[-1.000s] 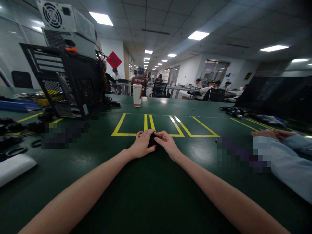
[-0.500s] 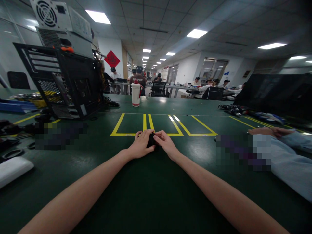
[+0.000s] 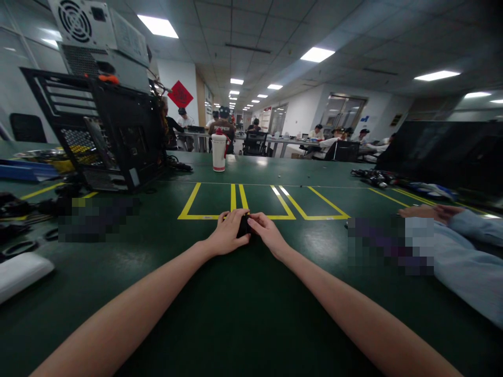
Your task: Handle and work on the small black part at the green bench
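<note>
Both hands meet at a small black object [image 3: 244,226] on the green table [image 3: 236,303], just in front of the yellow tape lines. Its kind is hard to make out, since my fingers cover much of it. My left hand [image 3: 229,233] wraps it from the left, fingers over the top and thumb along the near side. From the right, my right hand [image 3: 266,230] grips its edge between thumb and fingertips.
Left stands a black computer case [image 3: 118,131] with power supplies [image 3: 98,31] stacked on top. A white cup [image 3: 219,153] with a red lid is beyond my hands. At right lie another person's sleeved arms [image 3: 467,251], near cables [image 3: 373,177]. A white object [image 3: 23,273] lies at left.
</note>
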The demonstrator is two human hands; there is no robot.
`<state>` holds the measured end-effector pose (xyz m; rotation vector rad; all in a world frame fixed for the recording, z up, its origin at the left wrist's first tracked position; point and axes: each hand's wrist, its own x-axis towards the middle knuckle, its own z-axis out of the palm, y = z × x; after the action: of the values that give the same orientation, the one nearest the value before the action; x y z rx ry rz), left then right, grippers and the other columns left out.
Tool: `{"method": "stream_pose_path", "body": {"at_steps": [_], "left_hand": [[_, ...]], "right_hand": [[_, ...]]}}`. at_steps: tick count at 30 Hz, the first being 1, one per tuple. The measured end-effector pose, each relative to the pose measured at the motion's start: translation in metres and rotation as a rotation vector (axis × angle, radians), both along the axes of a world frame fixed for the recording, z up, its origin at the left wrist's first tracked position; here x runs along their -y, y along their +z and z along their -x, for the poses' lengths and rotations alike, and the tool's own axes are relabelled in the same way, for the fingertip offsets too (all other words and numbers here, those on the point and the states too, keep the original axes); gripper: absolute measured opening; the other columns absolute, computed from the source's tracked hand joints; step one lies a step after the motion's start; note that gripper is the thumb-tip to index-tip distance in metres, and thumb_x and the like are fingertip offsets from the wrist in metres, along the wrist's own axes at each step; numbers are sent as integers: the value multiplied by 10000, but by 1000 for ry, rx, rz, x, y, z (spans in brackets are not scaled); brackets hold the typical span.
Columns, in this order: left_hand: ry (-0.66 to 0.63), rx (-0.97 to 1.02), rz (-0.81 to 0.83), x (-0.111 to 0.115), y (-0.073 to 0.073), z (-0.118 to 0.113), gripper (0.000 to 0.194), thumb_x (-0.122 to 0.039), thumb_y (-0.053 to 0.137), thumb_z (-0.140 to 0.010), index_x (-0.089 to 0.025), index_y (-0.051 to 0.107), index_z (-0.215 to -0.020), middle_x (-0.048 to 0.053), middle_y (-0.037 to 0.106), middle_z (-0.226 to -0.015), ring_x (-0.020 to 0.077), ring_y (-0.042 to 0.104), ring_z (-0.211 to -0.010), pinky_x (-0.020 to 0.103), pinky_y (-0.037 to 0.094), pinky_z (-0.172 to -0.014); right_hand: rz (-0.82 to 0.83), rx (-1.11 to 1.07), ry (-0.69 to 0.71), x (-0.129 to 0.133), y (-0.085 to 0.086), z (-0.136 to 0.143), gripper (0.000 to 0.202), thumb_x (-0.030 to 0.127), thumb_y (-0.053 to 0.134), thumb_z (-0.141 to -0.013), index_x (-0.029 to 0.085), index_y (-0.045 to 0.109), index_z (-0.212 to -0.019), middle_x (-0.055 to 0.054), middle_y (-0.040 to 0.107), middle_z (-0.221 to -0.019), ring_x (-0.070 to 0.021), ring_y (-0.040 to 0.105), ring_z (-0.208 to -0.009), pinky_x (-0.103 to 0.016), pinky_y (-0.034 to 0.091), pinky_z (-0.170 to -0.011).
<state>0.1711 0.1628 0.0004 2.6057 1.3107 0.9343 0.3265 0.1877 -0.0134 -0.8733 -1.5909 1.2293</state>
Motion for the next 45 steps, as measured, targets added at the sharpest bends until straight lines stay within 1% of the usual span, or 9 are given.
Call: {"method": "stream_pose_path", "body": {"at_steps": [7,13,17,23,28,32,35,41,45], "left_hand": [[-11,1,7,0,0,1,550,-272,503,-733,-226,233,-1210,75,397,-1186,231,360,-1121,453,179,-971],[-8,-2,-6,0,0,0,541,-269,502,-732,-224,241,-1204,75,400,-1179,233,363,-1116,453,193,-965],[-12,0,4,0,1,1,534,-280,491,-745,-223,234,-1209,77,393,-1183,230,360,-1117,456,194,-966],[-8,-1,-13,-2,-2,0,530,-272,504,-729,-222,251,-1192,75,397,-1178,232,362,-1115,457,197,-965],[-11,1,-18,-2,-2,1,527,-270,504,-729,-228,251,-1189,69,402,-1175,230,361,-1116,457,197,-964],[-9,1,-14,-2,-2,1,534,-269,505,-729,-230,247,-1195,71,395,-1184,231,356,-1121,455,196,-965],[-9,0,-6,-2,-2,1,537,-273,502,-735,-229,239,-1201,75,391,-1188,230,354,-1123,455,193,-966],[-19,2,1,0,1,1,526,-269,500,-737,-231,245,-1196,70,397,-1180,229,362,-1117,458,188,-969],[-18,-2,8,0,1,0,532,-272,504,-735,-233,243,-1197,72,394,-1183,232,360,-1121,461,189,-968]], "right_hand": [[-46,-48,45,8,8,-2,240,285,598,-663,222,505,-875,9,544,-895,-136,504,-880,-311,371,-819],[-77,-47,19,7,8,-1,197,343,548,-706,211,515,-848,1,550,-875,-138,503,-882,-307,379,-811],[-11,-12,-8,4,5,-1,257,368,551,-697,200,523,-890,-22,558,-924,-156,503,-906,-332,378,-821],[-6,-44,61,7,9,-2,268,296,608,-656,218,504,-890,-2,557,-901,-141,515,-888,-323,371,-836],[-20,-70,42,5,6,-2,189,349,546,-710,225,508,-848,10,554,-829,-131,515,-837,-306,392,-785],[5,-62,21,0,0,-1,240,365,555,-701,215,517,-884,-5,558,-872,-143,511,-870,-316,392,-803],[34,-30,12,-1,0,-1,279,382,542,-703,196,529,-910,-23,562,-910,-153,505,-894,-331,384,-827],[-40,-35,54,7,7,-3,269,315,589,-673,213,510,-909,-8,549,-924,-140,506,-895,-315,380,-826],[-38,-41,22,5,6,-3,233,364,556,-695,213,520,-869,-1,555,-863,-139,509,-865,-311,392,-795]]}}
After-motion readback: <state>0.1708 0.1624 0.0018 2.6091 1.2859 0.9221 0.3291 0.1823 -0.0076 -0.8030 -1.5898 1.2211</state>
